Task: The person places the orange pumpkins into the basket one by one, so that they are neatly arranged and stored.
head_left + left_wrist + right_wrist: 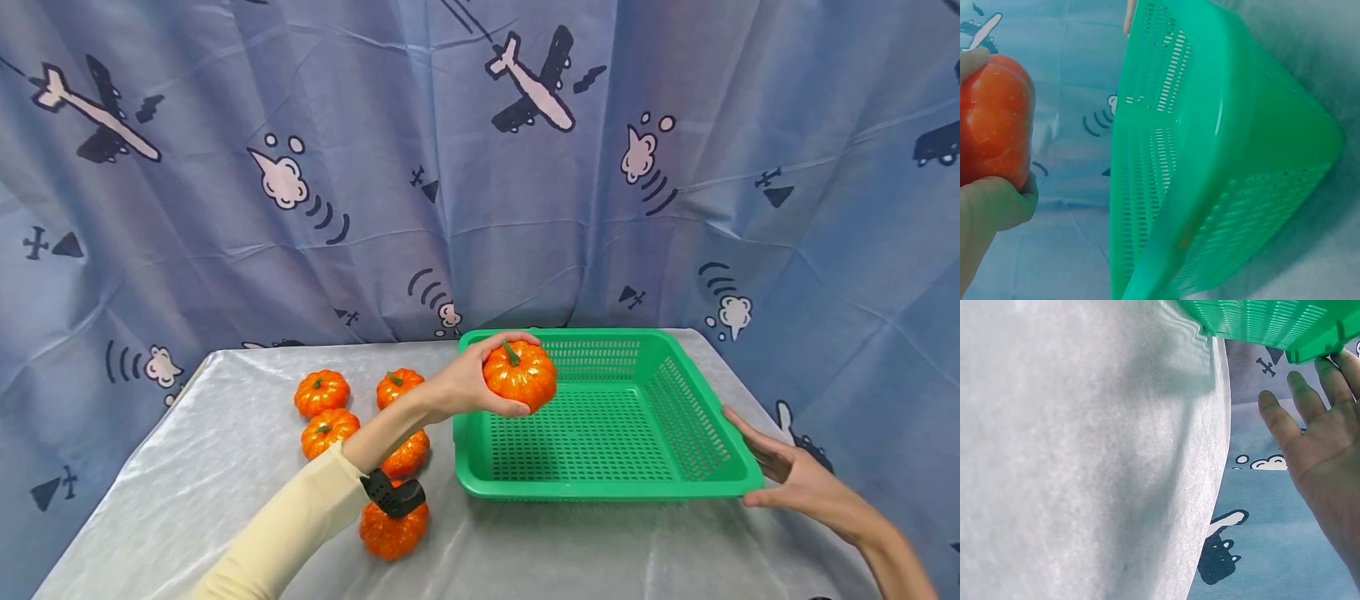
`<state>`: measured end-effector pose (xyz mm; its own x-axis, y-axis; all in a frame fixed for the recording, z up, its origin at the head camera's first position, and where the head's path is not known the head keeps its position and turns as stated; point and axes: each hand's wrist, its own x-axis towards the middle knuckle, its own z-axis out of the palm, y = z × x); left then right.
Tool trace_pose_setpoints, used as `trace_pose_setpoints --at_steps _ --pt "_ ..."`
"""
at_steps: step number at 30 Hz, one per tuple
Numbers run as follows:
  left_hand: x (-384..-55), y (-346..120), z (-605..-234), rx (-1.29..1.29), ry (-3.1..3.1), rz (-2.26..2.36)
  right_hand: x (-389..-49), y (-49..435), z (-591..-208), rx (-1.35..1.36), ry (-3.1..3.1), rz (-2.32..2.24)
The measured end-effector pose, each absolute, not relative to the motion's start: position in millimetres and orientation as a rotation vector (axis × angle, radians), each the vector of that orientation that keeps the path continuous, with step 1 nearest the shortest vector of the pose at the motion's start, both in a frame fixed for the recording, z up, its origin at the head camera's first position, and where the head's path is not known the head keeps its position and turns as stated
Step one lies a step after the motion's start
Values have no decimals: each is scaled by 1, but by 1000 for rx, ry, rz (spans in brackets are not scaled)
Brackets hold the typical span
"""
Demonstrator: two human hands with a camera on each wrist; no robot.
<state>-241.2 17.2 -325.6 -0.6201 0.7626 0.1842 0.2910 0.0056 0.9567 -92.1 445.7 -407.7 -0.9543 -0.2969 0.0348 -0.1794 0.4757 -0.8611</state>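
Note:
My left hand (pixel 467 383) grips a shiny orange toy pumpkin (pixel 522 379) with a green stem, thumb below and fingers above it in the head view. It is held over the left part of a green plastic basket (pixel 600 490). In the left wrist view the pumpkin (pixel 996 122) appears apart from the basket (pixel 1235 119). My right hand (pixel 806 483) is at the basket's right side, touching the rim near the front corner. The right wrist view shows its fingers (pixel 1307 397) fairly straight, some of them against the green rim.
Several more orange pumpkins lie left of the basket, among them one at the back (pixel 322 393) and one near the front (pixel 393 529), partly behind a black wrist strap (pixel 392 496). A pale cloth (pixel 202 467) covers the table. A blue patterned curtain (pixel 360 167) hangs behind.

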Motion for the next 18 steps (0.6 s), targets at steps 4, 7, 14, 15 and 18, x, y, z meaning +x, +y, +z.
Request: trace_pose_setpoints --at_steps 4,7,14,15,18 --pt "-243 22 -325 1091 1892 1641 -92 445 -407 -405 2614 -1475" --pt "-244 26 -324 1109 1888 1633 -93 444 -407 -397 2620 -1474" --pt "-247 39 -320 1147 1846 1633 -92 445 -407 -430 2595 -1502" --pt "-248 40 -319 1149 1838 1635 -92 445 -407 -432 2588 -1508" --pt "-250 46 -317 1150 1822 1636 -93 445 -408 -436 2570 -1523"
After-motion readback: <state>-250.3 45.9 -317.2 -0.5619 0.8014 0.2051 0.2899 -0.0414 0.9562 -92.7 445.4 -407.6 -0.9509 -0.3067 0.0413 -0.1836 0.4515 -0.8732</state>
